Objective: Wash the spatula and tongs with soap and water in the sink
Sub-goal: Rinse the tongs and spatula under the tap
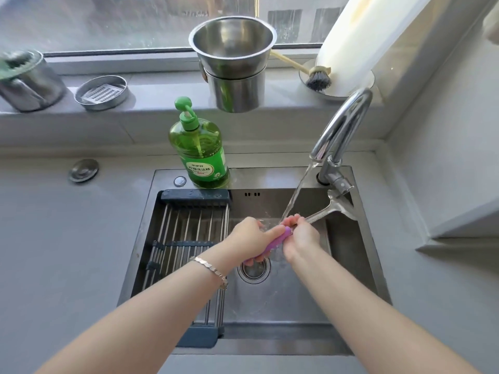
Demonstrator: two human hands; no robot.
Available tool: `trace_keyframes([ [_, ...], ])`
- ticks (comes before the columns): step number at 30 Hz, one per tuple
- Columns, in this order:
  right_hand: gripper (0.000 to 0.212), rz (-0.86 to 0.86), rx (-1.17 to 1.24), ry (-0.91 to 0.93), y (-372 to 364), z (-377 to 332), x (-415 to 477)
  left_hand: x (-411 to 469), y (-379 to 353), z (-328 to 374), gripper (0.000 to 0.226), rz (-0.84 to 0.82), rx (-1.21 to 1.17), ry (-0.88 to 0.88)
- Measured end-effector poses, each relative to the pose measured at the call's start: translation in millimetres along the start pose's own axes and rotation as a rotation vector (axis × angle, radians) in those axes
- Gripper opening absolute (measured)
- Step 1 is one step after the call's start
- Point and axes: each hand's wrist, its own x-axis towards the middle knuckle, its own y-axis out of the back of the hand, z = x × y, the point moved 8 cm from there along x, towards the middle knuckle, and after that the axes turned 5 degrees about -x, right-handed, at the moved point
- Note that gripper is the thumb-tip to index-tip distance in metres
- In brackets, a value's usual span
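Purple-handled spatula (pixel 275 242) is over the sink (pixel 283 306), under the tap stream (pixel 294 195). The left hand (pixel 249 234) grips the handle, right hand (pixel 299 238) wraps the neck, hands nearly touching. Looks mid-rinse. Tongs not visible, presumably unwashed.

Head camera looks steeply down, close, onto sink (pixel 283 306)

Got my left hand (pixel 249 237) gripping the spatula (pixel 336 206) by its purple handle, right hand (pixel 301 238) round the metal neck, over the sink (pixel 353 247) - water (pixel 297 190) from the tap (pixel 343 125) hitting both.
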Motion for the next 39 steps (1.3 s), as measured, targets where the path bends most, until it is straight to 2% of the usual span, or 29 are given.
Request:
trace_keyframes([
  [5, 0.033, 0.034, 0.008, -0.037, -2, 18, -2, -2, 13, -5, 0.043, -0.063, 0.062, -0.018],
  [7, 0.039, -0.003, 0.064, -0.081, -8, 23, 1, -7, 18, -7, 0.037, -0.092, 0.061, -0.055],
  [10, 0.043, -0.073, 0.102, -0.134, -22, 33, 1, -14, 27, -10, 0.029, -0.045, 0.047, -0.089],
  [16, 0.041, -0.036, 0.174, -0.113, -11, 22, 18, -30, 51, -46, 0.029, -0.081, -0.002, -0.004],
  [20, 0.030, -0.056, 0.056, -0.143, -3, 54, 4, -34, 48, -58, 0.033, -0.073, 0.068, 0.043],
  [25, 0.026, -0.147, -0.204, -0.167, 0, 90, -29, -35, 47, -58, 0.047, 0.034, 0.160, 0.045],
  [28, 0.017, -0.187, -0.174, -0.093, -3, 65, -22, -40, 53, -65, 0.048, 0.008, 0.070, 0.063],
  [32, 0.024, -0.097, -0.105, -0.035, -1, 45, -10, -44, 59, -68, 0.057, -0.011, 0.064, 0.064],
  [35, 0.020, -0.155, -0.185, -0.082, -3, 63, -23, -42, 62, -71, 0.054, -0.021, 0.094, 0.096],
  [37, 0.015, -0.206, -0.217, -0.128, -1, 79, -33, -41, 61, -74, 0.047, -0.020, 0.198, 0.125],
  [39, 0.019, -0.204, -0.216, -0.154, 1, 86, -42, -41, 59, -75, 0.033, 0.031, 0.334, 0.139],
])
